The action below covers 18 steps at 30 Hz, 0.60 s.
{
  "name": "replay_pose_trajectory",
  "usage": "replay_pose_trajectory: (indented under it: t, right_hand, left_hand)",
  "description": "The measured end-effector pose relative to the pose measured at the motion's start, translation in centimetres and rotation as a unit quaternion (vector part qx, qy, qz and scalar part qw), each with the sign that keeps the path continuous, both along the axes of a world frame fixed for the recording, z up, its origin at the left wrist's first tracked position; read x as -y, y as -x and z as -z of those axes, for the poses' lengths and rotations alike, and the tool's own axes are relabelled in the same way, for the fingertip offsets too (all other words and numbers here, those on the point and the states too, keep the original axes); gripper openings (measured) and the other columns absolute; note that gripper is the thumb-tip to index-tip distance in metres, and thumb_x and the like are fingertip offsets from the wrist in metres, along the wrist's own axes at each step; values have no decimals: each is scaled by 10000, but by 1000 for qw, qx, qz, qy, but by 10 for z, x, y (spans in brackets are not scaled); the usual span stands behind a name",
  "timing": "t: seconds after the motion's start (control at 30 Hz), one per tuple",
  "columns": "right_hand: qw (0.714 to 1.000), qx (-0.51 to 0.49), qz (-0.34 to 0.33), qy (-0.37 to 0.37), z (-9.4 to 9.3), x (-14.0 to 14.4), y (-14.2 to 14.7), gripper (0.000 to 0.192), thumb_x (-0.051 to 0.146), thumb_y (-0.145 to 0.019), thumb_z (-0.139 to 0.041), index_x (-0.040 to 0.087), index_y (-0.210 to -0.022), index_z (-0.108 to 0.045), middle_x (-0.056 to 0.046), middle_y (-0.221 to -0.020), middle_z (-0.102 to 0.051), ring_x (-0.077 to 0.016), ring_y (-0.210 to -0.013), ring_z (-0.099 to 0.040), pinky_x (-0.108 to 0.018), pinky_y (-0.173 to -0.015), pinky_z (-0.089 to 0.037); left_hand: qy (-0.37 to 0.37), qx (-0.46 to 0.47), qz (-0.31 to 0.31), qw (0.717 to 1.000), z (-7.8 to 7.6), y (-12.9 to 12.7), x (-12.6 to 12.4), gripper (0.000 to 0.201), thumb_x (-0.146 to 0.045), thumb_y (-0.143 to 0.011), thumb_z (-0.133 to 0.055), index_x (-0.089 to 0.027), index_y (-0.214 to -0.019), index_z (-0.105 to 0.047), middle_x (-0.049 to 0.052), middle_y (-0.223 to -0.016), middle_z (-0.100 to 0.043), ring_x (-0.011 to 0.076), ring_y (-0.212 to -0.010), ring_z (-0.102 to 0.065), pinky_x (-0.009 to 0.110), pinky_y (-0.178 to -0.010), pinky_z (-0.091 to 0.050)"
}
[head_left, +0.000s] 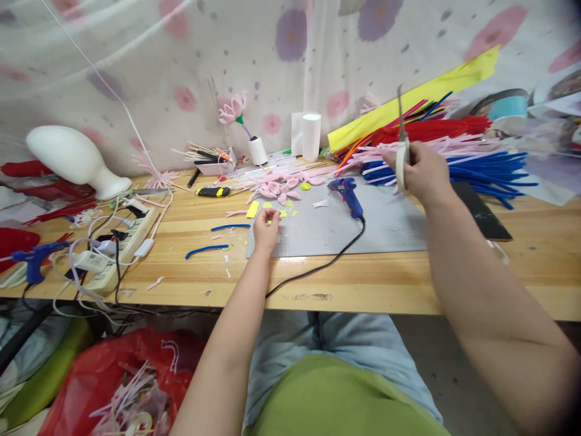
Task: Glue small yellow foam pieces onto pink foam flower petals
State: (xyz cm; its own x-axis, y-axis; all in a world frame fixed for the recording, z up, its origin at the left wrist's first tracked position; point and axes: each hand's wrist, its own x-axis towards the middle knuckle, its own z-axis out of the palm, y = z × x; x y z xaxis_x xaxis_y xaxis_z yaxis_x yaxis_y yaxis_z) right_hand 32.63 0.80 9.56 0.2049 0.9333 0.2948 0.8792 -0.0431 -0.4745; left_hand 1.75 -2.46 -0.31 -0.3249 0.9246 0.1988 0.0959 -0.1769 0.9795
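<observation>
- While the right hand grips white-handled scissors in the air, blades pointing to twelve o'clock, the left hand is narrow, its fingers drawn together over the nine o'clock end of the grey mat; whether it pinches anything, I cannot tell.
- Yellow pieces lie just beside the left hand, the largest between ten and eleven o'clock from it.
- Pink petals sit heaped at twelve, blue strips near nine, a blue glue gun between two and three.
- Blue stems spread at three o'clock from the right hand.
</observation>
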Motion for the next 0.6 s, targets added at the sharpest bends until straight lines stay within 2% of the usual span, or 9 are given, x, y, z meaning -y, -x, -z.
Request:
replay_pose_trajectory:
  t: [0.07, 0.13, 0.2, 0.27, 0.33, 0.4, 0.47, 0.53, 0.6]
  right_hand:
    - [993, 70, 46, 87, 13, -6, -11, 470, 567, -791, -495, 174, -1037, -573, -129, -938, -629, -208, -817, -537, -305, -639, -309]
    - [977, 127, 53, 162, 29, -10, -15, 432, 531, -758, -549, 187, -1012, -599, -131, -947, -643, -225, -831, -550, -314, -630, -296]
    - [966, 164, 39, 198, 44, -13, -14, 388, 484, -763, -550, 195, -1012, -620, -130, -975, -648, -230, -854, -556, -318, -624, -286]
    - [966, 176, 17, 191, 54, -15, -14, 364, 426, -769, -557, 198, -1042, -635, -131, -1023, -643, -221, -886, -552, -315, -626, -281]
    - [972, 172, 5, 161, 58, -18, -16, 380, 394, -751, -598, 194, -1070, -646, -141, -1091, -622, -213, -926, -535, -309, -635, -281]
    - [980, 157, 4, 120, 54, -21, -20, 381, 377, -724, -642, 181, -1050, -665, -153, -1117, -608, -206, -935, -520, -306, -643, -285]
    - [991, 116, 17, 69, 44, -22, -21, 317, 361, -728, -646, 165, -975, -683, -145, -1031, -636, -186, -868, -523, -301, -638, -296]
    - [997, 55, 39, -23, 31, -18, -14, 245, 342, -784, -588, 153, -915, -674, -119, -891, -655, -157, -765, -521, -291, -632, -316]
    - [986, 6, 49, -159, 20, -9, 5, 256, 326, -859, -484, 134, -923, -641, -105, -817, -644, -140, -703, -518, -281, -649, -346]
  left_hand:
    - [-2, -17, -2, 1000, 1, 0, 0, 150, -305, -718, -593, -178, -779, -541, 4, -704, -559, 112, -665, -565, 193, -475, -440]
    - [-6, -44, -8, 999, 3, 1, 0, 128, -294, -726, -578, -180, -772, -542, 5, -707, -555, 111, -664, -556, 195, -483, -438]
    - [-10, -74, -15, 997, 5, 1, 0, 110, -281, -731, -573, -181, -766, -545, 6, -708, -551, 107, -665, -548, 195, -500, -440]
    - [-9, -89, -10, 996, 5, 2, 0, 103, -280, -740, -566, -185, -775, -544, 4, -710, -548, 105, -666, -547, 193, -509, -440]
    - [0, -83, 13, 996, 4, 1, 2, 109, -291, -760, -551, -189, -798, -538, 6, -730, -561, 103, -660, -555, 190, -502, -438]
    - [9, -74, 40, 996, 2, 0, 3, 108, -292, -780, -528, -193, -824, -526, 13, -783, -588, 99, -651, -562, 190, -494, -435]
    - [16, -84, 52, 995, 0, -1, 4, 92, -275, -794, -506, -195, -838, -518, 19, -835, -608, 94, -637, -561, 197, -496, -431]
    - [19, -124, 45, 991, -1, -3, 5, 77, -254, -803, -487, -198, -845, -519, 19, -847, -615, 96, -632, -556, 212, -518, -427]
    - [22, -188, 24, 982, -2, -4, 6, 76, -241, -808, -478, -202, -849, -529, 16, -833, -618, 105, -647, -555, 232, -565, -425]
